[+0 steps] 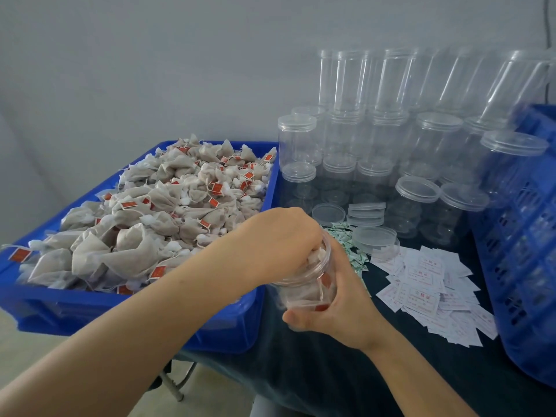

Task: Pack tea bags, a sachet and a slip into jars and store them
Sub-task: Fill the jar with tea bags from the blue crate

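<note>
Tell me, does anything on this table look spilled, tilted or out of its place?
Mostly tidy. The white paper slips lie fanned in a loose heap on the dark tablecloth, and several loose clear round lids sit off their jars beside the small green-printed sachets. Nothing looks damaged.

Dark cloth-covered table (301,368) in shot. At its left edge sits a blue crate (90,308) heaped with tea bags. Along the back edge, clear lidded jars (376,145) stand stacked in rows. In front of them, loose clear lids (365,218), then small green-and-white sachets (350,245), then a scatter of white paper slips (433,287) toward the right. A blue basket (523,266) takes the right edge.
</note>
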A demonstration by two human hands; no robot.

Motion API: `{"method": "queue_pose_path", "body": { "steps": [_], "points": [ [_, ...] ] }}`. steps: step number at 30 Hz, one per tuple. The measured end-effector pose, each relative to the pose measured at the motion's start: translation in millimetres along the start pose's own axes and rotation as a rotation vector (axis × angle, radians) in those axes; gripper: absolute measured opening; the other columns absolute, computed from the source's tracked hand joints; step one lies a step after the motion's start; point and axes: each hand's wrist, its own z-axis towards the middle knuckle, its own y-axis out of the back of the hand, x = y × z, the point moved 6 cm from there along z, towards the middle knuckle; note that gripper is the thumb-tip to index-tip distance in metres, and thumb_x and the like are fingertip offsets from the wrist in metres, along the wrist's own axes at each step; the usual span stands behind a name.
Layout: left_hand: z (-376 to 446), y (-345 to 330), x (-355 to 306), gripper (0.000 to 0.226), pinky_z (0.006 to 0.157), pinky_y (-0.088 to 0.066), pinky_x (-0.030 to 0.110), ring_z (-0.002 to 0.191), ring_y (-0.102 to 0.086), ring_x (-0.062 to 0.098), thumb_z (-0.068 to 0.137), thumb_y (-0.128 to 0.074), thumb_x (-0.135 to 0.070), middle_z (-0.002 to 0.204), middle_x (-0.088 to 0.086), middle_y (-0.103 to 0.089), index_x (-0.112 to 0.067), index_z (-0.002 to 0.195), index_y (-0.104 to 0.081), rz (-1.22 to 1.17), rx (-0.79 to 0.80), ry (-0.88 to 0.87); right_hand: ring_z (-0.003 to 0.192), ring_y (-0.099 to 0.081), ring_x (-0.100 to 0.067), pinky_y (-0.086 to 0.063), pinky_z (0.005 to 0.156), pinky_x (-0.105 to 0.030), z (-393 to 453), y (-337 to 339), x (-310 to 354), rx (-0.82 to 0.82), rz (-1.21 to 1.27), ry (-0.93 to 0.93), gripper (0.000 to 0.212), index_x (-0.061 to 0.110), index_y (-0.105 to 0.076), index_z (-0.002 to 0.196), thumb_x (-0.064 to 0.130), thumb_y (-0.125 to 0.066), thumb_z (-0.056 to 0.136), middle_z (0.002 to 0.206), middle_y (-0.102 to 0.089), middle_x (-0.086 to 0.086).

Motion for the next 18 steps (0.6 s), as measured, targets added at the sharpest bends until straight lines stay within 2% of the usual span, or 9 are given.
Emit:
{"method": "queue_pose_path", "body": {
  "steps": [2, 4, 6, 8, 10, 11, 13, 16, 18],
  "points": [
    [0.2, -2.3, -1.1, 0.019, 0.069, -0.046, 0.031, 0.068, -0.044, 0.019, 0.096, -0.043, -0.014, 0.063, -0.007, -0.031, -0.019, 0.081, -0.052, 0.017, -0.002, 0.018, 0.129, -0.051, -0.002, -0.049, 0.091, -0.014, -0.5, 0.4, 0.9, -0.001, -0.002, 0.002, 0.105, 0.060, -0.031, 0.139, 0.028, -0.093, 0.061, 0.137, -0.048, 0.028],
    [0.3, -4.7, -3.4, 0.030, 0.068, -0.047, 0.033, 0.060, -0.040, 0.017, 0.096, -0.044, -0.012, 0.062, -0.007, -0.031, -0.020, 0.067, -0.042, 0.020, 0.020, 0.021, 0.128, -0.052, -0.003, -0.050, 0.090, -0.014, -1.3, 0.3, 0.8, 0.001, -0.015, 0.002, 0.105, 0.059, -0.031, 0.139, 0.024, -0.093, 0.061, 0.137, -0.049, 0.027],
    [2.4, -8.2, -5.2, 0.040, 0.062, -0.043, 0.030, 0.052, -0.034, 0.009, 0.094, -0.047, -0.009, 0.060, -0.008, -0.032, -0.022, 0.059, -0.033, -0.021, 0.063, 0.011, 0.127, -0.053, -0.004, -0.050, 0.089, -0.014, -2.7, 0.6, -0.5, -0.005, -0.019, -0.002, 0.105, 0.058, -0.032, 0.139, 0.022, -0.092, 0.061, 0.136, -0.051, 0.025],
    [5.4, -12.1, -5.0, 0.042, 0.054, -0.035, 0.023, 0.050, -0.032, 0.004, 0.093, -0.050, -0.008, 0.058, -0.010, -0.034, -0.024, 0.056, -0.036, -0.067, 0.107, -0.001, 0.127, -0.053, -0.005, -0.050, 0.089, -0.015, -3.6, 1.7, -0.7, -0.019, -0.018, 0.002, 0.105, 0.057, -0.033, 0.139, 0.024, -0.092, 0.059, 0.135, -0.051, 0.025],
    [9.1, -16.3, -3.1, 0.030, 0.052, -0.033, 0.017, 0.053, -0.039, 0.007, 0.093, -0.050, -0.006, 0.061, -0.011, -0.039, -0.018, 0.065, -0.053, -0.114, 0.181, 0.013, 0.128, -0.052, -0.004, -0.049, 0.091, -0.014, -3.5, 2.7, 1.4, -0.031, -0.029, 0.013, 0.104, 0.059, -0.033, 0.138, 0.025, -0.092, 0.059, 0.136, -0.050, 0.026],
    [11.1, -18.4, -3.3, 0.021, 0.057, -0.035, 0.020, 0.061, -0.047, 0.012, 0.094, -0.048, -0.004, 0.066, -0.008, -0.045, -0.010, 0.081, -0.063, -0.138, 0.216, 0.016, 0.128, -0.051, -0.003, -0.048, 0.091, -0.013, -3.8, 3.2, 2.4, -0.033, -0.032, 0.016, 0.104, 0.061, -0.033, 0.137, 0.024, -0.091, 0.059, 0.137, -0.050, 0.027],
    [13.5, -22.4, -3.6, 0.024, 0.074, -0.034, 0.018, 0.089, -0.054, 0.024, 0.097, -0.044, -0.002, 0.083, 0.004, -0.057, 0.000, 0.111, -0.063, -0.191, 0.268, 0.051, 0.130, -0.050, -0.002, -0.048, 0.092, -0.013, -4.8, 5.1, 3.7, -0.034, -0.035, 0.017, 0.104, 0.062, -0.033, 0.136, 0.023, -0.091, 0.059, 0.137, -0.049, 0.028],
    [11.5, -21.1, -5.7, 0.024, 0.078, -0.032, 0.019, 0.086, -0.046, 0.020, 0.098, -0.044, -0.005, 0.082, 0.001, -0.054, -0.002, 0.112, -0.063, -0.205, 0.249, 0.043, 0.132, -0.048, -0.003, -0.047, 0.095, -0.015, -6.7, 8.6, 4.3, -0.035, -0.053, 0.019, 0.107, 0.056, -0.031, 0.140, 0.027, -0.091, 0.057, 0.139, -0.047, 0.029],
    [8.5, -18.0, -4.6, 0.016, 0.072, -0.041, 0.024, 0.069, -0.046, 0.015, 0.096, -0.049, -0.010, 0.068, -0.012, -0.043, -0.012, 0.094, -0.065, -0.214, 0.239, 0.022, 0.131, -0.049, -0.003, -0.047, 0.095, -0.015, -7.0, 8.6, 5.0, -0.020, -0.048, 0.013, 0.107, 0.054, -0.031, 0.141, 0.028, -0.092, 0.056, 0.138, -0.047, 0.029]
  ]
}}
